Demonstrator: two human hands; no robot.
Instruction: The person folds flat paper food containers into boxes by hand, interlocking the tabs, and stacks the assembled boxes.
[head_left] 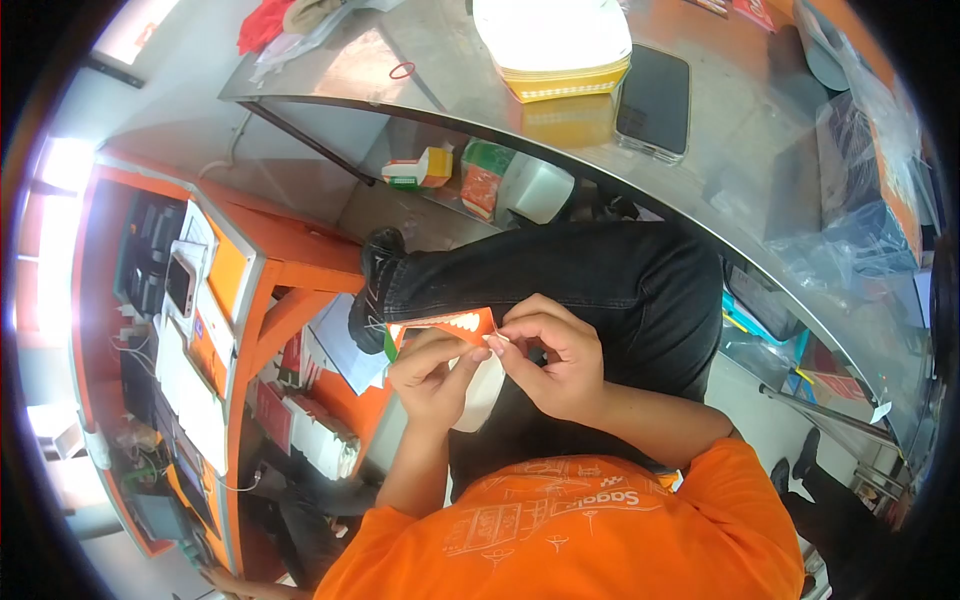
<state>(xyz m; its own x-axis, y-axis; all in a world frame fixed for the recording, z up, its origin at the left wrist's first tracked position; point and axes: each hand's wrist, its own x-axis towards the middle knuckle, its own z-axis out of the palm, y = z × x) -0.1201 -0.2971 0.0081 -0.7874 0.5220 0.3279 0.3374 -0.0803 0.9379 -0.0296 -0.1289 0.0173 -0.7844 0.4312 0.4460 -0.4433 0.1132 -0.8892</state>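
Observation:
Over the lap, my left hand (435, 378) is closed on a small folded carton (455, 325), orange and white outside with a green part at its left. My right hand (550, 355) pinches the carton's right corner between thumb and fingers. The white inner side of the carton (482, 390) shows below, between the two hands. A stack of white and yellow paper trays (555, 50) stands on the metal table (450, 75) beyond, with a black phone (653, 103) just right of it.
Folded cartons (487, 175) lie on the shelf under the table. A red rubber band (402, 70) is on the tabletop. Plastic wrapping (850, 240) lies at the right. An orange desk (310, 235) with papers and a phone stands at the left. Other people's legs show lower right.

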